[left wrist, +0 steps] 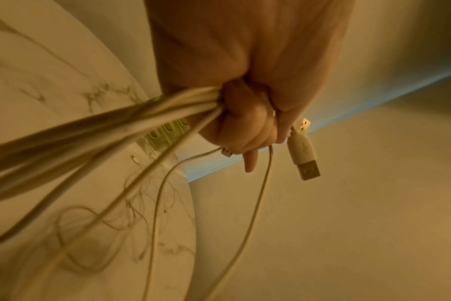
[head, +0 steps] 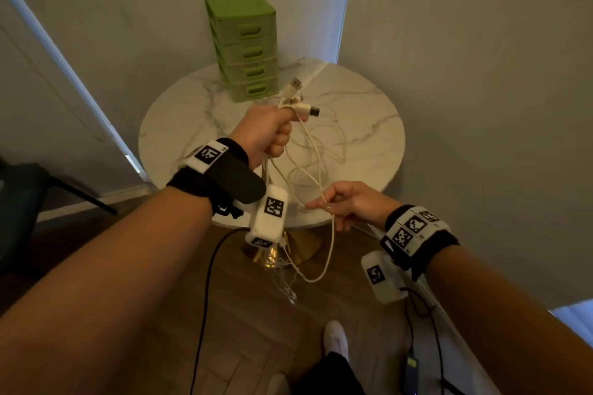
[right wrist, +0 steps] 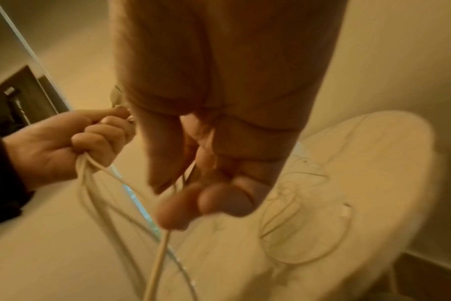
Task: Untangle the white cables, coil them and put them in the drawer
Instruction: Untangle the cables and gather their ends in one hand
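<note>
My left hand (head: pixel 272 131) is raised over the round marble table (head: pixel 369 96) and grips a bundle of white cables (left wrist: pixel 168 110). Two USB plugs (head: pixel 305 107) stick out above the fist, also clear as USB plugs (left wrist: pixel 303 154) in the left wrist view. Lower and to the right, my right hand (head: pixel 330 204) pinches one white cable strand (head: pixel 330 240) between thumb and fingers. That strand hangs in a loop below the table edge. More loose thin white cable (right wrist: pixel 304 220) lies on the tabletop. The green drawer unit (head: pixel 248 48) stands at the table's back, drawers closed.
The table sits in a corner between two grey walls. Its gold base (head: pixel 288 250) stands on a wooden floor. Black cords (head: pixel 208 282) trail from my wrist cameras. A dark chair (head: pixel 25 202) is at the left. My foot in a white sock (head: pixel 335 338) is below.
</note>
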A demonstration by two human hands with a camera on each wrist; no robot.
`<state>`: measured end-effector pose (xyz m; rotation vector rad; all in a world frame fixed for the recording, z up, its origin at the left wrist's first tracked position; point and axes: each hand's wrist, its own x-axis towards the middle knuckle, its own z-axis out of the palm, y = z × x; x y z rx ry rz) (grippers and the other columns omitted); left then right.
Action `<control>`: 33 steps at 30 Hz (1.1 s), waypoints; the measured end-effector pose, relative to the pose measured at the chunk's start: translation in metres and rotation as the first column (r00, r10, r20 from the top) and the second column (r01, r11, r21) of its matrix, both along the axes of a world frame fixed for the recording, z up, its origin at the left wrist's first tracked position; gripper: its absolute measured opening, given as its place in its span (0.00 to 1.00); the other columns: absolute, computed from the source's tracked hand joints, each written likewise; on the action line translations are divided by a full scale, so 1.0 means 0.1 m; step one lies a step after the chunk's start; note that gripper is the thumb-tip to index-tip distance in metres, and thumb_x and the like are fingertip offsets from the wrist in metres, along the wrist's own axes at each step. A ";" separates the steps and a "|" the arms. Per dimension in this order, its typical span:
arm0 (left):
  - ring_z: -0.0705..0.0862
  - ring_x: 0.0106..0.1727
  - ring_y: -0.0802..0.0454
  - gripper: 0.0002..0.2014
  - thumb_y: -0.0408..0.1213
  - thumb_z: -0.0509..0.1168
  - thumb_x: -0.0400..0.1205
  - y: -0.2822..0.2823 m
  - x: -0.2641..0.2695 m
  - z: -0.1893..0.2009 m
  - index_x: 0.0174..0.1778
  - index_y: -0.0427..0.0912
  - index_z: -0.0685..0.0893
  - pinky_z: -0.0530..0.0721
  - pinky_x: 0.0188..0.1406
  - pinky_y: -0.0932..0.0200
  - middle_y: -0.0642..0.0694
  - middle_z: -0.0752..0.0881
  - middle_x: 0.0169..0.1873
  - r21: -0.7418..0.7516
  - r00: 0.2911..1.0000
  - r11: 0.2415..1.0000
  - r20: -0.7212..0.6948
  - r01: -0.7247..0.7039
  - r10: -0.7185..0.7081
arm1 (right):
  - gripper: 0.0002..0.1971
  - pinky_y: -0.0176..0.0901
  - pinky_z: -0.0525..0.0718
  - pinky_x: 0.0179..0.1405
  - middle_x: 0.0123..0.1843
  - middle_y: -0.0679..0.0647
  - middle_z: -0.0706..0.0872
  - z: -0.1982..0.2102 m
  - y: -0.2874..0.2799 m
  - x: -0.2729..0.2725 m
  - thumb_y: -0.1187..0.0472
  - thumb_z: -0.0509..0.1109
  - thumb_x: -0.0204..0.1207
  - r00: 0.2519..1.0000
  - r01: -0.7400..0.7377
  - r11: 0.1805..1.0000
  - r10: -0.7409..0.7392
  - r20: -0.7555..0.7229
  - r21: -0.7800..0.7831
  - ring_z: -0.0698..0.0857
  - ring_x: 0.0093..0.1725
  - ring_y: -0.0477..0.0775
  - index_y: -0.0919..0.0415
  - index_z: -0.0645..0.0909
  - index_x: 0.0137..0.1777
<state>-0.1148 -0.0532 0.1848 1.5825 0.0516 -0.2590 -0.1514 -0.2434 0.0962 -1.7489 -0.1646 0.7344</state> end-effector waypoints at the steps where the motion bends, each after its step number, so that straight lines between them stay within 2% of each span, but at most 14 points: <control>1: 0.58 0.13 0.61 0.06 0.32 0.61 0.81 0.01 -0.03 -0.03 0.46 0.37 0.83 0.55 0.12 0.71 0.57 0.64 0.13 0.050 1.000 0.999 -0.001 0.001 -0.001 | 0.12 0.37 0.80 0.29 0.62 0.54 0.85 -0.04 -0.03 -0.01 0.71 0.67 0.74 1.000 -0.004 0.998 0.004 -0.006 -0.057 0.86 0.38 0.50 0.56 0.80 0.32; 3: 0.59 0.13 0.61 0.09 0.31 0.58 0.81 0.06 -0.06 -0.09 0.36 0.39 0.80 0.55 0.12 0.71 0.54 0.65 0.14 0.126 1.000 0.992 -0.010 -0.013 0.015 | 0.14 0.41 0.80 0.40 0.69 0.47 0.78 -0.07 -0.09 -0.02 0.69 0.70 0.70 1.000 -0.010 0.981 0.010 0.000 -0.195 0.81 0.60 0.51 0.52 0.83 0.27; 4: 0.59 0.13 0.61 0.11 0.31 0.57 0.81 0.10 -0.06 -0.11 0.33 0.41 0.77 0.55 0.12 0.72 0.53 0.65 0.16 0.140 0.999 0.990 -0.023 -0.025 0.028 | 0.13 0.41 0.79 0.41 0.65 0.43 0.77 -0.09 -0.12 -0.02 0.67 0.71 0.70 1.000 -0.024 0.961 0.025 0.001 -0.274 0.79 0.61 0.50 0.51 0.84 0.28; 8: 0.56 0.13 0.61 0.14 0.36 0.54 0.82 0.28 -0.05 -0.08 0.28 0.47 0.66 0.54 0.11 0.73 0.55 0.61 0.15 0.102 0.997 0.994 -0.072 -0.027 0.035 | 0.06 0.41 0.79 0.35 0.25 0.48 0.83 -0.29 -0.25 -0.06 0.64 0.72 0.70 0.974 -0.225 0.736 0.164 -0.154 -0.638 0.80 0.29 0.48 0.59 0.84 0.32; 11: 0.55 0.14 0.60 0.18 0.41 0.56 0.83 0.35 -0.04 -0.04 0.26 0.49 0.63 0.52 0.11 0.71 0.55 0.60 0.16 0.108 0.991 0.993 -0.127 0.046 -0.032 | 0.08 0.45 0.82 0.38 0.23 0.51 0.82 -0.33 -0.18 -0.05 0.66 0.68 0.70 0.947 -0.307 0.539 0.254 -0.196 -0.784 0.80 0.28 0.50 0.70 0.86 0.42; 12: 0.54 0.14 0.60 0.19 0.42 0.58 0.83 0.35 -0.04 -0.04 0.25 0.49 0.63 0.51 0.11 0.71 0.56 0.60 0.15 0.147 0.984 0.984 -0.166 0.096 -0.071 | 0.08 0.46 0.83 0.39 0.28 0.54 0.83 -0.30 -0.13 -0.03 0.66 0.67 0.70 0.957 -0.270 0.549 0.243 -0.157 -0.791 0.82 0.32 0.52 0.70 0.86 0.43; 14: 0.55 0.13 0.61 0.16 0.42 0.58 0.83 0.34 -0.07 -0.05 0.28 0.47 0.69 0.52 0.11 0.72 0.56 0.62 0.14 0.239 0.963 0.952 -0.233 0.190 -0.133 | 0.09 0.41 0.83 0.34 0.38 0.58 0.84 -0.20 -0.03 0.04 0.72 0.63 0.72 0.995 -0.093 0.738 0.094 -0.034 -0.668 0.83 0.36 0.55 0.64 0.83 0.47; 16: 0.55 0.13 0.61 0.11 0.39 0.56 0.83 0.31 -0.08 -0.07 0.36 0.43 0.78 0.52 0.12 0.73 0.56 0.62 0.13 0.284 0.953 0.931 -0.261 0.229 -0.154 | 0.22 0.34 0.82 0.27 0.53 0.56 0.83 -0.05 0.10 0.13 0.79 0.58 0.70 0.997 0.077 0.948 -0.081 -0.002 -0.307 0.85 0.36 0.53 0.60 0.77 0.61; 18: 0.54 0.13 0.60 0.11 0.37 0.55 0.83 0.25 -0.09 -0.10 0.42 0.43 0.82 0.51 0.14 0.73 0.55 0.61 0.14 0.298 0.950 0.923 -0.268 0.241 -0.162 | 0.24 0.33 0.80 0.25 0.56 0.56 0.84 0.12 0.29 0.18 0.79 0.58 0.71 0.990 0.094 0.989 -0.081 -0.113 0.114 0.86 0.32 0.51 0.60 0.72 0.65; 20: 0.55 0.13 0.60 0.11 0.37 0.55 0.82 0.19 -0.08 -0.13 0.40 0.43 0.82 0.52 0.15 0.73 0.55 0.61 0.13 0.320 0.949 0.914 -0.269 0.250 -0.165 | 0.12 0.31 0.78 0.21 0.44 0.57 0.89 0.26 0.48 0.19 0.70 0.59 0.78 0.995 0.046 0.959 -0.020 -0.095 0.281 0.85 0.26 0.49 0.61 0.75 0.59; 24: 0.56 0.12 0.60 0.14 0.35 0.54 0.82 0.21 -0.04 -0.17 0.29 0.45 0.72 0.53 0.14 0.74 0.55 0.63 0.12 0.342 0.950 0.903 -0.259 0.259 -0.175 | 0.12 0.33 0.67 0.14 0.20 0.51 0.83 0.25 0.52 0.30 0.64 0.56 0.82 0.946 0.232 0.963 -0.257 0.198 0.139 0.76 0.15 0.45 0.58 0.78 0.39; 28: 0.56 0.12 0.61 0.15 0.32 0.54 0.82 0.33 -0.03 -0.21 0.29 0.45 0.71 0.52 0.14 0.75 0.55 0.63 0.13 0.234 0.941 0.927 -0.242 0.294 -0.238 | 0.18 0.33 0.63 0.12 0.14 0.51 0.78 -0.07 0.27 0.37 0.59 0.54 0.83 0.888 0.433 0.901 -0.430 0.160 0.018 0.72 0.10 0.47 0.60 0.75 0.32; 31: 0.54 0.11 0.63 0.15 0.32 0.50 0.82 0.40 0.02 -0.17 0.29 0.47 0.66 0.49 0.12 0.76 0.57 0.61 0.12 0.057 0.948 0.965 -0.209 0.256 -0.240 | 0.17 0.33 0.65 0.13 0.18 0.56 0.81 -0.33 0.15 0.27 0.62 0.56 0.80 0.922 0.380 0.861 -0.382 0.065 -0.338 0.73 0.10 0.50 0.64 0.76 0.31; 33: 0.55 0.11 0.64 0.15 0.34 0.48 0.83 0.44 0.06 -0.11 0.29 0.49 0.65 0.49 0.11 0.75 0.57 0.61 0.13 -0.048 0.959 0.977 -0.185 0.209 -0.214 | 0.16 0.32 0.70 0.13 0.22 0.57 0.83 -0.44 0.07 0.16 0.64 0.57 0.79 0.974 0.135 0.817 -0.213 -0.076 -0.560 0.77 0.14 0.51 0.65 0.78 0.31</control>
